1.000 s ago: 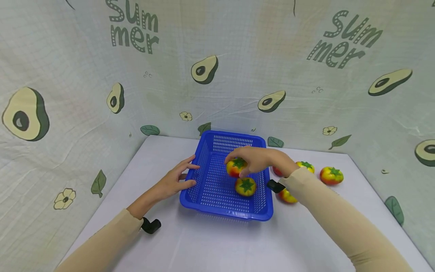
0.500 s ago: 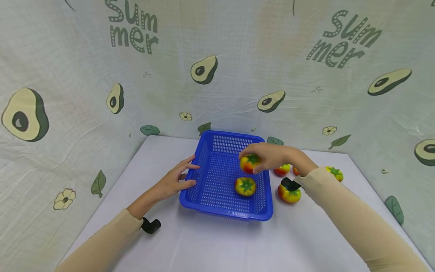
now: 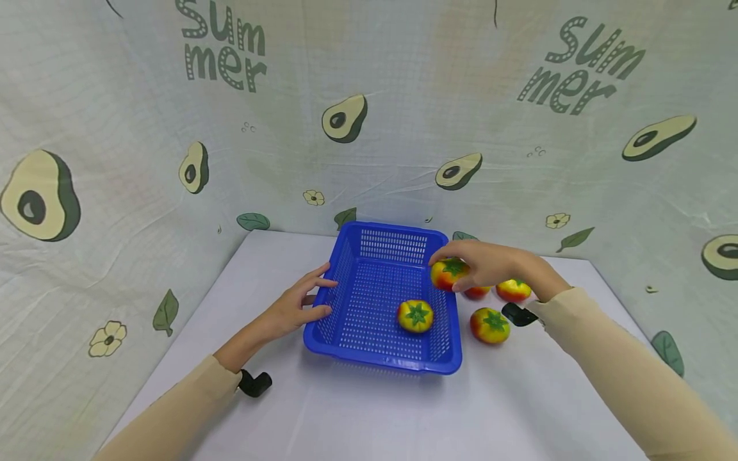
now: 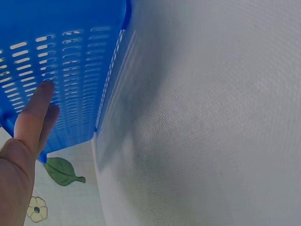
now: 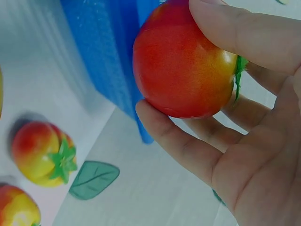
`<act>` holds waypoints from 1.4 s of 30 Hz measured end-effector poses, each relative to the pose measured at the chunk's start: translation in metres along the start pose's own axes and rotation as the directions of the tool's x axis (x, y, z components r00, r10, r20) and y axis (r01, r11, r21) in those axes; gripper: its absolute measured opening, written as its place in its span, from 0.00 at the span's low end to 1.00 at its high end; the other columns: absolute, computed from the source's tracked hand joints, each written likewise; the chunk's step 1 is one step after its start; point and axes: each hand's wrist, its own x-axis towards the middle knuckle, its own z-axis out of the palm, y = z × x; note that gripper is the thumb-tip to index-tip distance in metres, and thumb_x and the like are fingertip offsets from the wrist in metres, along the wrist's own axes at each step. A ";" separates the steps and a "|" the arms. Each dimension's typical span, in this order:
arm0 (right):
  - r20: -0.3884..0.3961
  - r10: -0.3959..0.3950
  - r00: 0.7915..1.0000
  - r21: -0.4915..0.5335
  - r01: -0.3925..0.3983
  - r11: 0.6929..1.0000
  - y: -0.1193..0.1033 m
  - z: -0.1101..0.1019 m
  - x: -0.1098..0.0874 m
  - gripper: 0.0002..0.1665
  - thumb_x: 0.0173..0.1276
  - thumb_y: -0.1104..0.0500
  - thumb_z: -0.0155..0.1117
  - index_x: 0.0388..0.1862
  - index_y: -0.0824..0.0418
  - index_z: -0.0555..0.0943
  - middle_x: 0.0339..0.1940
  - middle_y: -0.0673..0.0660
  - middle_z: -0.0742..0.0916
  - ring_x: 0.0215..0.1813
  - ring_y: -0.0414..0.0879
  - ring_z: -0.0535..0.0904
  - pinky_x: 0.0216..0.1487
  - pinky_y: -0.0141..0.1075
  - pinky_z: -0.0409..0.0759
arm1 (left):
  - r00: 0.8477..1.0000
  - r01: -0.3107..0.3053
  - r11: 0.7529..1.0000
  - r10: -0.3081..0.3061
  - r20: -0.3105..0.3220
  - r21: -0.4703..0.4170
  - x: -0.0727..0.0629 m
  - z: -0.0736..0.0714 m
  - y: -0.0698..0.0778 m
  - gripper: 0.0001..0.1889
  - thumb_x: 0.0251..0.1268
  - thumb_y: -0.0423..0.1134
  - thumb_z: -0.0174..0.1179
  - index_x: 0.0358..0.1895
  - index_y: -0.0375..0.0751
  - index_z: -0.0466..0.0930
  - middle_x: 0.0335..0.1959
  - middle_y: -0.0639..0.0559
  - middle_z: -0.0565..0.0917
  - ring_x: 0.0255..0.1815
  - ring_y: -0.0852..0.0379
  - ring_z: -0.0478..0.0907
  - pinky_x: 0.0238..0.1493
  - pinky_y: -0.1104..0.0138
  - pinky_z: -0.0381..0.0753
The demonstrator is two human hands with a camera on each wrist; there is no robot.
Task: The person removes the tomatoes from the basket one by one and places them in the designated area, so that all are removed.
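Observation:
My right hand (image 3: 487, 264) holds a red-and-yellow tomato (image 3: 448, 274) with a green leafy top, over the right rim of the blue basket (image 3: 383, 366). In the right wrist view, thumb and fingers curve round that tomato (image 5: 183, 66), with the blue basket wall (image 5: 101, 56) behind it. A second tomato (image 3: 415, 316) sits inside the basket, towards its right side. My left hand (image 3: 295, 306) is at the basket's left side with fingers loosely extended. The left wrist view has its fingers (image 4: 33, 117) along the slotted outer wall (image 4: 70, 61).
Right of the basket, a tomato (image 3: 490, 325) lies on the white table (image 3: 357, 416). Behind it are another tomato (image 3: 513, 291) and one partly hidden by my right hand (image 3: 477, 293). A patterned cloth (image 3: 403, 160) hangs along the table's back and sides.
My right hand has moved right with the tomato, from over the basket's inside to its right rim. The left hand, the basket and the tomato inside have stayed put.

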 end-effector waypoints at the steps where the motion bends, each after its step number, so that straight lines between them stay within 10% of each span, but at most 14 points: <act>1: -0.004 0.005 1.000 0.003 -0.005 1.000 0.002 0.000 -0.002 0.32 0.70 0.62 0.75 0.72 0.54 0.79 0.73 0.59 0.80 0.76 0.64 0.71 0.76 0.65 0.70 | 1.000 0.002 1.000 -0.002 0.000 -0.001 0.000 0.000 0.000 0.29 0.76 0.37 0.65 0.76 0.37 0.70 0.90 0.45 0.44 0.74 0.26 0.71 0.64 0.46 0.84; 42: -0.040 0.170 0.985 -0.009 -0.170 0.985 0.062 0.012 -0.074 0.35 0.67 0.57 0.78 0.73 0.57 0.79 0.71 0.62 0.81 0.73 0.67 0.74 0.71 0.68 0.73 | 1.000 0.011 1.000 -0.011 -0.003 0.000 0.000 0.002 0.002 0.30 0.75 0.37 0.66 0.76 0.36 0.70 0.90 0.46 0.45 0.75 0.25 0.70 0.66 0.44 0.82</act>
